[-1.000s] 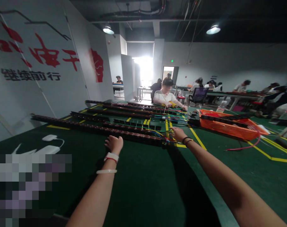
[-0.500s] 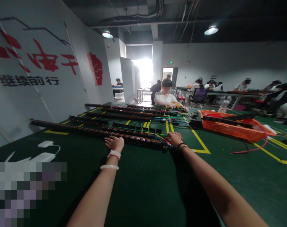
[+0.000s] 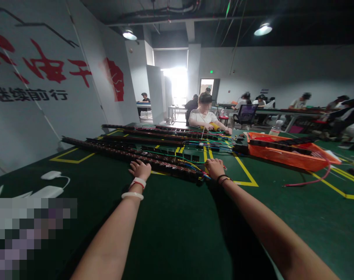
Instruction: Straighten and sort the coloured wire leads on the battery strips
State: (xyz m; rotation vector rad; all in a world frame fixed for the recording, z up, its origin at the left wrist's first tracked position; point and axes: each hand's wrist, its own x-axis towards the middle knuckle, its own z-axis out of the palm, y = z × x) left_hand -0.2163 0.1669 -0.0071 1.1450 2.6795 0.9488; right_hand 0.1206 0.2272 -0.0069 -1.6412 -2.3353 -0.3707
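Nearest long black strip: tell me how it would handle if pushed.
The black strip is probably stiff, lying nearly straight. Its great length may make it swing if pushed at one end. The thin wires near its right end look floppy.

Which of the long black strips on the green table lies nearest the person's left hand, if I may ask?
The frontmost strip, right at the left hand; the other strips lie farther back.
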